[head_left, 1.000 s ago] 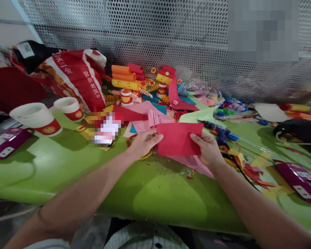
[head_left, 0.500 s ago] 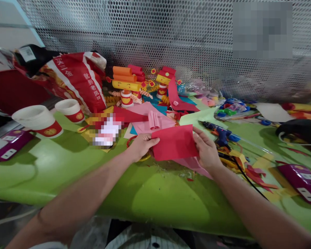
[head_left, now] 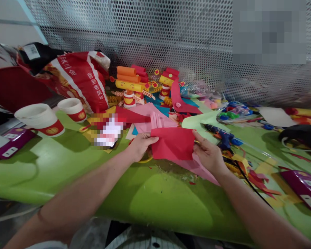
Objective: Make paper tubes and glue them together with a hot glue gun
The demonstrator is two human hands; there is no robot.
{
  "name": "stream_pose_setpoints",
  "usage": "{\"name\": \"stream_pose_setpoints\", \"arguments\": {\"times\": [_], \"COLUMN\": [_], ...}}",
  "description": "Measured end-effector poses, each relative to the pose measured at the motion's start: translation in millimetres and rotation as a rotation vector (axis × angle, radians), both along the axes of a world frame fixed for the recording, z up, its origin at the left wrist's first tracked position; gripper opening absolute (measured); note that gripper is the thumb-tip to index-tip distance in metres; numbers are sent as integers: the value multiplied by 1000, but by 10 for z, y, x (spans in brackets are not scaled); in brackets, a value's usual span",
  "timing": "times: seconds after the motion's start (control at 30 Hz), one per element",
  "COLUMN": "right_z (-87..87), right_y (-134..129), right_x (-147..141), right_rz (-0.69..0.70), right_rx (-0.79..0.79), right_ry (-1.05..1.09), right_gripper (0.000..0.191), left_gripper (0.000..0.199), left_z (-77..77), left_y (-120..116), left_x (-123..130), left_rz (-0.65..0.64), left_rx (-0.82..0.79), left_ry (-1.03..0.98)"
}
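A rectangular sheet of red paper (head_left: pixel 173 144) is stretched between my two hands above the table. My left hand (head_left: pixel 142 145) pinches its left edge, thumb on top. At the right edge, my right hand (head_left: pixel 207 152) has the sheet between thumb and fingers. Pink paper (head_left: pixel 203 169) lies beneath, partly covered by the red sheet. Just behind stand small pink paper rolls (head_left: pixel 156 120). Yellow-handled scissors, it seems, are mostly hidden under my left hand; only a yellow loop (head_left: pixel 146 159) shows.
Paper figures (head_left: pixel 129 86) stand at the back beside a red bag (head_left: pixel 79 81). Paper cups (head_left: pixel 40 119) are on the left of the green table (head_left: pixel 155 204). A blue glue gun (head_left: pixel 224 138) with a black cord, paper scraps (head_left: pixel 259 180) and a purple power strip (head_left: pixel 302 188) lie right.
The red sheet has tilted slightly, its right side now lower, and my right hand has shifted along that edge. The whole view has moved a little.
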State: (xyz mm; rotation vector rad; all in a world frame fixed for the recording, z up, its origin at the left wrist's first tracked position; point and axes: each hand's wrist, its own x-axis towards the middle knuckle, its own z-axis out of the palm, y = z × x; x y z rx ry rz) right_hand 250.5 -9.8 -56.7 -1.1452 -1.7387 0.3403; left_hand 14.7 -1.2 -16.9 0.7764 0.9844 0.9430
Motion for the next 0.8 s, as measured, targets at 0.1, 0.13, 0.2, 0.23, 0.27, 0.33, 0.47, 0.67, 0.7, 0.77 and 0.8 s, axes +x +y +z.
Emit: {"name": "stream_pose_setpoints", "arguments": {"times": [0.1,0.13,0.2,0.23,0.27,0.33,0.47,0.67,0.7,0.77,0.8], "right_z": [22,30,51,64,78,107,141,148,147,141,136], "right_y": [-20,-26,-37,-42,-47,-54,-45,-32,-35,-38,-37], "right_x": [0,-3,-10,-14,-17,-21,-9,20,18,11,8], "right_rz": [83,97,122,142,166,217,225,187,183,186,188], "right_rx": [8,6,-4,-6,-11,-25,-49,-81,-89,-101,-107], "right_ry": [-32,-26,-2,14,32,62,63,91,102,116,120], "right_gripper": [39,36,30,27,25,22,26,32,30,31,31], "left_gripper": [7,6,6,7,7,7,5,9,11,12,12], "left_z": [10,16,29,37,45,58,49,-52,-63,-69,-64], "left_y": [22,25,23,18,12,-1,-7,21,23,20,16], "left_x": [-21,-25,-29,-29,-29,-29,-33,-16,-15,-16,-18], "left_rz": [2,2,-13,-27,-40,-48,-53,-105,-129,-153,-145], "left_rx": [-23,-32,-40,-40,-38,-33,-10,46,56,71,74], "left_ry": [-4,-13,-45,-60,-72,-77,-34,-6,5,15,12]}}
